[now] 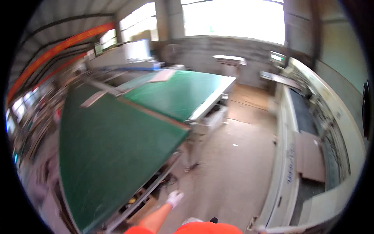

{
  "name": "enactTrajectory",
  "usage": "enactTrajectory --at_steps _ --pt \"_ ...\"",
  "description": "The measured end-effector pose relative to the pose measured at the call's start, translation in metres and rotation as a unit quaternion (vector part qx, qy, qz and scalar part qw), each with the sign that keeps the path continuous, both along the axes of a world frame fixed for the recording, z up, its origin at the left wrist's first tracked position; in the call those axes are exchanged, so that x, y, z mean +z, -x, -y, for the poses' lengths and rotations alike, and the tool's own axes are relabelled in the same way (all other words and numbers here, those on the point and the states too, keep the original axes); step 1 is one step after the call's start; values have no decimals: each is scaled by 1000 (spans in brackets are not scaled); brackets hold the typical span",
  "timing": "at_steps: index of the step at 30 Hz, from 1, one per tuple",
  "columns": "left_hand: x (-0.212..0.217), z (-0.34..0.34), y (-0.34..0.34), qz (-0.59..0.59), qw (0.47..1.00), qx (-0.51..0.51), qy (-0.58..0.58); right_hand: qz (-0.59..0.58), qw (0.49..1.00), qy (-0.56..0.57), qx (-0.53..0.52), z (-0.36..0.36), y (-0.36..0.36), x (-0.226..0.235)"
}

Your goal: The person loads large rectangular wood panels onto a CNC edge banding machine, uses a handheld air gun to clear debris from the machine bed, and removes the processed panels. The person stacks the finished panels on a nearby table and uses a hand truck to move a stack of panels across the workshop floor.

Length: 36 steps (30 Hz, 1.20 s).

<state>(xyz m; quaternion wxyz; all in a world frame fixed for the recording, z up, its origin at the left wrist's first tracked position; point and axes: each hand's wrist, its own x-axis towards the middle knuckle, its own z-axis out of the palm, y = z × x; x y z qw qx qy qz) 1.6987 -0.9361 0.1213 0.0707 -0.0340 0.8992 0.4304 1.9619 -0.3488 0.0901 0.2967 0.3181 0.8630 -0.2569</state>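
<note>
"Green table (120,156) at the person's left: what containers are around it?"

"Below the table's right edge sits a brown box (144,210); blur hides what it holds. Well to the right of the table, across bare floor (241,148), stands a long cream machine (288,128). Its dark channel (302,111) holds brown panels (310,156)."

"How does the table look?"

"Broad, flat and dark green, its edges bowed by the lens. One thin board (93,99) lies at its far end. Beyond a brownish strip (156,113) is a second table (175,97), brighter green and shinier, with a pale board (163,75) on it."

"Where are the hands?"

"The left hand (175,198), in a white glove, is out over the floor, just right of the table's near part. It is too blurred to tell whether the fingers are clenched or loose. The right hand is outside the view, so I cannot tell its grip."
</note>
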Motion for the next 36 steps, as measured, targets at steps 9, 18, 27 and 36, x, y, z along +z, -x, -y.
enactTrajectory --at_steps 9,18,27,36 --pt "-31 -93 164 322 928 -105 151 -169 971 108 127 -29 481 81" --pt "-34 -265 552 287 925 -166 186 -92 993 29 -73 -220 567 -18" --pt "5 -586 1043 50 970 -3 -240 165 840 102 -506 -353 575 -103" --pt "-71 -695 1051 244 912 -298 142 -117 983 38 -134 -627 1097 -4"
